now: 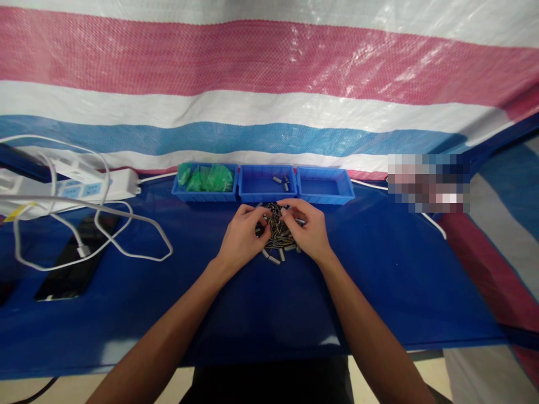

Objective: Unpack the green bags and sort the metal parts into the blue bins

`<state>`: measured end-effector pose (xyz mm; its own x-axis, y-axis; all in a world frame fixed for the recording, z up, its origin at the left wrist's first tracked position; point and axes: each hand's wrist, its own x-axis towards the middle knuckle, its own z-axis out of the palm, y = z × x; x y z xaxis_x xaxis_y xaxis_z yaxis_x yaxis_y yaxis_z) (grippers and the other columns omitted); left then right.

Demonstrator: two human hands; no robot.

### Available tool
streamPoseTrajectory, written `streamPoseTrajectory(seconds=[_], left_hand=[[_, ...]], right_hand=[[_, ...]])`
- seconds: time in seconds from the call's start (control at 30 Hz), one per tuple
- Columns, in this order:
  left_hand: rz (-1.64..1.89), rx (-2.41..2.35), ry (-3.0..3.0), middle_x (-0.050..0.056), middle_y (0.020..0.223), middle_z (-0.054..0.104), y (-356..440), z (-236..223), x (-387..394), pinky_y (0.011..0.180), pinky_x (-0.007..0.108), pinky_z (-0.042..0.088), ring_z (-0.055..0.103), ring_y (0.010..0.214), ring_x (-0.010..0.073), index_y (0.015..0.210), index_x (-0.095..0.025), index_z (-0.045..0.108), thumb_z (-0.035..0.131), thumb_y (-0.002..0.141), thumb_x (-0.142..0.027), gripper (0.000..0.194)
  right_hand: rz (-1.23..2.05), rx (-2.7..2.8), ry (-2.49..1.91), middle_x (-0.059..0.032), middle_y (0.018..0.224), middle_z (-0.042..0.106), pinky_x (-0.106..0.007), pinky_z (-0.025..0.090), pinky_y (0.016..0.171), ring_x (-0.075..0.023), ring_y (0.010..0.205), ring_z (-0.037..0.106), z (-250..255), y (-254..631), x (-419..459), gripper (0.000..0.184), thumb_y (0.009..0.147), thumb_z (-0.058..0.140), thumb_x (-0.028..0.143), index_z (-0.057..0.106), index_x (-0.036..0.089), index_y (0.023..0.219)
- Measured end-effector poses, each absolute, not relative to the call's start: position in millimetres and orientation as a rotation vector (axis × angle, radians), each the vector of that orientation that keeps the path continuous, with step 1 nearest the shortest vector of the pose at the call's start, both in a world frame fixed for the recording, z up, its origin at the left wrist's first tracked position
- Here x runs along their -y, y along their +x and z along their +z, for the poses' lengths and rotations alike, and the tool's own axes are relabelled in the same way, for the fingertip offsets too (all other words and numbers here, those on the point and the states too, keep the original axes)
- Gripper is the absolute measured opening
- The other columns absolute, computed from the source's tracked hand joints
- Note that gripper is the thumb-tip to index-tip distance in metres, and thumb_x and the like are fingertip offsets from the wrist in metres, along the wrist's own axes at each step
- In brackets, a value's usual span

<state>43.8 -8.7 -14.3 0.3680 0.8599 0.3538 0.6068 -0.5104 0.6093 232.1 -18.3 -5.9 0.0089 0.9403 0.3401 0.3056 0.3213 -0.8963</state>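
Note:
A heap of thin metal screws (pixel 278 230) mixed with short grey metal cylinders lies on the blue table, between my two hands. My left hand (pixel 244 235) curves around the heap's left side, thumb and forefinger apart, with cylinders showing in the gap. On the other side, my right hand (pixel 309 227) has its thumb and forefinger drawn close together at the heap's upper right; anything between the tips is too small to name. A loose grey cylinder (pixel 274 260) lies at the near edge of the heap.
Behind the heap stand three blue bins in a row: the left bin (pixel 206 197) holds green plastic bags, the middle bin (pixel 266 198) a few cylinders, the right bin (pixel 326 198) nothing visible. Leftward are a white power strip (pixel 122 184), looped white cables and a black phone (pixel 69 275).

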Motion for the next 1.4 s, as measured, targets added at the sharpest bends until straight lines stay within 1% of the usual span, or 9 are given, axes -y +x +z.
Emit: streamPoseTrajectory(seconds=[0.13,0.3,0.47,0.63,0.7,0.83,0.93,1.2,1.4], left_hand=[[0.967,-1.267,2.248,0.002,0.091,0.076,44.7,-13.3,9.1,0.091,0.037,0.055,0.061,0.101,0.0238,0.104,-0.021,0.068,0.065,0.085,-0.009,0.022],[0.967,-1.257,2.262,0.002,0.086,0.074,44.3,-13.3,8.0,0.09,0.037,0.056,0.061,0.099,0.0242,0.105,-0.021,0.069,0.064,0.085,-0.009,0.024],[0.989,-1.254,2.246,0.002,0.085,0.074,43.6,-11.8,7.2,0.09,0.038,0.056,0.061,0.099,0.0237,0.105,-0.02,0.07,0.064,0.085,-0.008,0.024],[0.974,-1.28,2.282,0.004,0.086,0.073,42.1,-12.4,5.9,0.087,0.038,0.055,0.06,0.098,0.0248,0.097,-0.021,0.07,0.069,0.087,-0.016,0.012],[0.97,-1.279,2.284,0.004,0.088,0.074,42.0,-13.4,5.7,0.087,0.038,0.055,0.06,0.099,0.025,0.095,-0.021,0.069,0.069,0.088,-0.015,0.009],[0.974,-1.268,2.277,0.003,0.089,0.075,42.6,-15.4,5.7,0.088,0.038,0.055,0.061,0.099,0.0244,0.097,-0.021,0.069,0.067,0.087,-0.01,0.015],[0.98,-1.273,2.264,0.003,0.09,0.076,43.1,-16.9,5.9,0.089,0.038,0.056,0.061,0.1,0.0245,0.1,-0.021,0.07,0.067,0.086,-0.008,0.018],[0.997,-1.288,2.247,0.003,0.089,0.075,44.2,-18.3,6.4,0.088,0.037,0.057,0.062,0.101,0.0239,0.1,-0.022,0.069,0.065,0.086,-0.009,0.019],[0.963,-1.281,2.34,0.005,0.093,0.074,43.8,-19.8,5.9,0.091,0.041,0.055,0.06,0.1,0.0256,0.103,-0.021,0.07,0.067,0.087,-0.015,0.017]], right_hand=[[0.742,1.525,-1.19,-0.0052,0.108,0.078,-0.031,0.059,0.075,-0.0168,0.081,0.073,-4.5,231.7,18.8,0.02,0.095,0.064,0.021,0.076,0.023,0.11],[0.749,1.524,-1.192,-0.0053,0.109,0.078,-0.032,0.06,0.075,-0.0171,0.081,0.073,-4.1,231.4,18.8,0.019,0.095,0.063,0.023,0.076,0.024,0.109],[0.752,1.534,-1.197,-0.0051,0.108,0.079,-0.032,0.06,0.075,-0.0172,0.081,0.074,-6.9,232.5,18.0,0.019,0.095,0.064,0.024,0.076,0.024,0.11],[0.738,1.538,-1.2,-0.0052,0.108,0.079,-0.032,0.06,0.076,-0.0177,0.083,0.074,-6.8,232.6,18.1,0.02,0.095,0.063,0.024,0.076,0.024,0.11],[0.743,1.533,-1.204,-0.0052,0.107,0.079,-0.032,0.06,0.076,-0.0178,0.083,0.074,-6.2,232.1,18.3,0.019,0.095,0.063,0.024,0.076,0.024,0.11],[0.75,1.533,-1.194,-0.0052,0.108,0.079,-0.032,0.06,0.076,-0.0176,0.082,0.074,-5.4,231.5,18.4,0.019,0.095,0.063,0.024,0.076,0.024,0.11],[0.746,1.536,-1.198,-0.005,0.107,0.079,-0.032,0.059,0.076,-0.0175,0.082,0.074,-5.0,231.5,18.2,0.019,0.095,0.064,0.024,0.076,0.023,0.109],[0.754,1.538,-1.212,-0.0045,0.107,0.079,-0.032,0.06,0.075,-0.0172,0.081,0.073,-3.1,230.8,19.1,0.018,0.095,0.063,0.025,0.076,0.024,0.108],[0.751,1.542,-1.223,-0.005,0.107,0.079,-0.032,0.06,0.077,-0.0176,0.081,0.073,-5.3,230.8,18.7,0.019,0.095,0.063,0.028,0.076,0.024,0.109]])
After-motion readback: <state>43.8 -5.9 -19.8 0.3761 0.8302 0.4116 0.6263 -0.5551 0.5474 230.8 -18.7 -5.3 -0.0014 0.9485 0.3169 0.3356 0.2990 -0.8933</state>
